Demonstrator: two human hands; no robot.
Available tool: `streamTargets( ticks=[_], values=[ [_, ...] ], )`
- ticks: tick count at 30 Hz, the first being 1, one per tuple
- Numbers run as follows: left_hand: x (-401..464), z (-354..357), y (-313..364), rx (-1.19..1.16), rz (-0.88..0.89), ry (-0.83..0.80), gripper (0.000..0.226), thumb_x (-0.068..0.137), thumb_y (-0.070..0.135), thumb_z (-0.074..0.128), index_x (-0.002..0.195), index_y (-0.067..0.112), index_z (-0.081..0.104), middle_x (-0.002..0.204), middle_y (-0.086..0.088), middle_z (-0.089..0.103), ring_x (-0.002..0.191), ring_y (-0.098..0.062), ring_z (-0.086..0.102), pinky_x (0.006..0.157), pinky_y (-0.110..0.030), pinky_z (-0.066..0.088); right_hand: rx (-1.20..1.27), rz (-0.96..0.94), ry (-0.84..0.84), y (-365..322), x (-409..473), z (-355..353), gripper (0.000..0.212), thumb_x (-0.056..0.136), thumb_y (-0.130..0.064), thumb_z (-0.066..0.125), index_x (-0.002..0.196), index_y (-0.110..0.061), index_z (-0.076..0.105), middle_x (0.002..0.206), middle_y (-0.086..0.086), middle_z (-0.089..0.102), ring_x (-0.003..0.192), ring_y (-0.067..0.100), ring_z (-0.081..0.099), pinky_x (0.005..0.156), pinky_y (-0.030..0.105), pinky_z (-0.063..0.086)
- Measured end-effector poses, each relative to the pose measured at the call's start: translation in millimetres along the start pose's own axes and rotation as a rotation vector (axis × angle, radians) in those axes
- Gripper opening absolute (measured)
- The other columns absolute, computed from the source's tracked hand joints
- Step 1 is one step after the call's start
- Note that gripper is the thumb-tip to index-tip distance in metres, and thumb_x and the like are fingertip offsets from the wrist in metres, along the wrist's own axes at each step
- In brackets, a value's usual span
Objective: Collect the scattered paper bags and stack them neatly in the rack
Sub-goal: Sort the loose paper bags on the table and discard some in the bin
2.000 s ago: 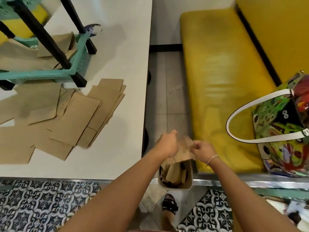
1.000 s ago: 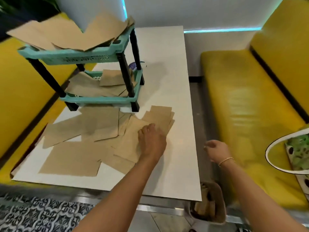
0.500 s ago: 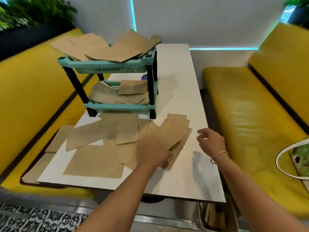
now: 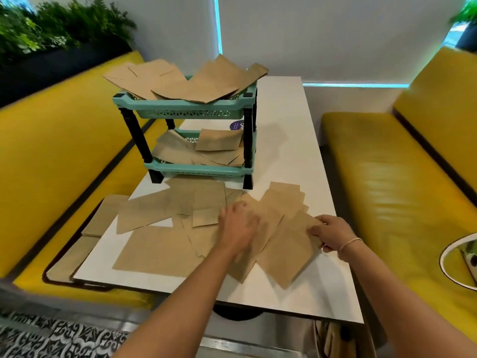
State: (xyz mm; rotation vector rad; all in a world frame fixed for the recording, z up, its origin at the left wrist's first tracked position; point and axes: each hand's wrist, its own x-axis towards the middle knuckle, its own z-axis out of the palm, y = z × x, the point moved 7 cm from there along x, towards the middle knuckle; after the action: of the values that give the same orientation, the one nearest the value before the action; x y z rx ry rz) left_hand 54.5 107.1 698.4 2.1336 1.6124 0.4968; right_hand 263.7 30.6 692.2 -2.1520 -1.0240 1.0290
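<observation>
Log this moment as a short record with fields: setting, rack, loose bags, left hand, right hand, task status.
setting: white table between yellow benches
rack: teal two-tier rack at the table's far left; bags lie untidily on both tiers, overhanging the top one
loose bags: scattered paper bags overlap on the near tabletop; a few overhang its left edge
left hand: left hand lies on the pile, motion-blurred
right hand: right hand pinches the edge of the rightmost bag
task status: unfinished; most bags not yet stacked

One two-tier rack (image 4: 191, 113) stands at twelve o'clock; two yellow benches (image 4: 402, 182) run at nine and three. Paper bags (image 4: 154, 251) overlap too much to count. Two hands (image 4: 238, 228) show.
</observation>
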Motion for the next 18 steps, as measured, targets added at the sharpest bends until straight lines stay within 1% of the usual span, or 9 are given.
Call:
streamTargets(
  ticks=[2,4,6,9,12,13,14,16,18],
  values=[
    [15,-12,-35,0.154,-0.115,0.002,0.06,0.089,0.047,0.052,0.135,0.013,0.035,0.141,-0.008,0.036,0.131,-0.024,0.029,0.112,-0.039,0.021,-0.011,-0.01,0.027,4,2,-6,0.024,0.092,-0.015,0.055,0.115,-0.006,0.059,0.087,0.006,0.056,0.062,0.014,0.049,0.046,0.019,0.04],
    [22,-10,-66,0.241,-0.181,-0.118,0.069,0.085,0.047,0.056,0.139,0.014,0.029,0.143,-0.011,0.033,0.133,-0.028,0.029,0.114,-0.047,0.018,-0.024,-0.012,0.035,8,2,-9,0.026,0.092,-0.016,0.056,0.116,-0.006,0.06,0.093,0.008,0.057,0.063,0.014,0.05,0.047,0.02,0.041],
    [21,-10,-84,0.285,-0.22,-0.17,0.063,0.088,0.045,0.052,0.138,0.014,0.031,0.141,-0.011,0.04,0.131,-0.028,0.037,0.113,-0.049,0.017,-0.031,-0.009,0.031,12,3,-10,0.027,0.092,-0.017,0.055,0.117,-0.007,0.059,0.096,0.009,0.058,0.065,0.015,0.051,0.049,0.02,0.042],
    [21,-14,-84,0.405,-0.188,-0.128,0.039,0.096,0.036,0.038,0.128,0.015,0.044,0.128,-0.011,0.055,0.12,-0.028,0.049,0.112,-0.043,0.02,-0.038,-0.013,0.03,14,4,-10,0.027,0.092,-0.015,0.055,0.117,-0.006,0.059,0.098,0.008,0.058,0.067,0.015,0.051,0.05,0.02,0.044],
    [23,-21,-71,0.452,-0.17,-0.076,0.034,0.099,0.029,0.03,0.117,0.017,0.056,0.113,-0.011,0.065,0.112,-0.027,0.055,0.113,-0.043,0.015,-0.035,-0.02,0.04,15,6,-10,0.026,0.093,-0.013,0.053,0.117,-0.006,0.06,0.097,0.008,0.057,0.066,0.016,0.052,0.05,0.02,0.045],
    [23,-25,-66,0.442,-0.162,-0.03,0.034,0.099,0.027,0.03,0.113,0.016,0.059,0.107,-0.011,0.067,0.107,-0.026,0.058,0.112,-0.042,0.018,-0.032,-0.026,0.043,15,7,-11,0.025,0.093,-0.013,0.052,0.116,-0.006,0.06,0.097,0.008,0.057,0.066,0.016,0.052,0.05,0.02,0.045],
    [23,-31,-57,0.42,-0.142,0.037,0.035,0.099,0.027,0.031,0.11,0.015,0.062,0.1,-0.01,0.068,0.1,-0.024,0.059,0.108,-0.039,0.024,-0.023,-0.029,0.046,14,7,-12,0.025,0.093,-0.013,0.052,0.116,-0.006,0.06,0.097,0.008,0.058,0.067,0.016,0.052,0.051,0.021,0.046],
    [19,-43,-29,0.334,-0.067,0.171,0.034,0.097,0.026,0.034,0.103,0.011,0.064,0.086,-0.007,0.066,0.084,-0.021,0.056,0.091,-0.032,0.036,0.014,-0.023,0.063,15,10,-15,0.024,0.093,-0.011,0.051,0.114,-0.006,0.061,0.097,0.009,0.059,0.069,0.018,0.053,0.051,0.023,0.047],
    [13,-54,8,0.185,0.036,0.284,0.03,0.096,0.023,0.039,0.096,0.008,0.065,0.072,-0.003,0.056,0.071,-0.019,0.047,0.076,-0.03,0.038,0.071,-0.016,0.133,19,13,-26,0.024,0.091,-0.008,0.051,0.112,-0.007,0.063,0.096,0.009,0.06,0.069,0.021,0.055,0.051,0.026,0.048]
  ],
)
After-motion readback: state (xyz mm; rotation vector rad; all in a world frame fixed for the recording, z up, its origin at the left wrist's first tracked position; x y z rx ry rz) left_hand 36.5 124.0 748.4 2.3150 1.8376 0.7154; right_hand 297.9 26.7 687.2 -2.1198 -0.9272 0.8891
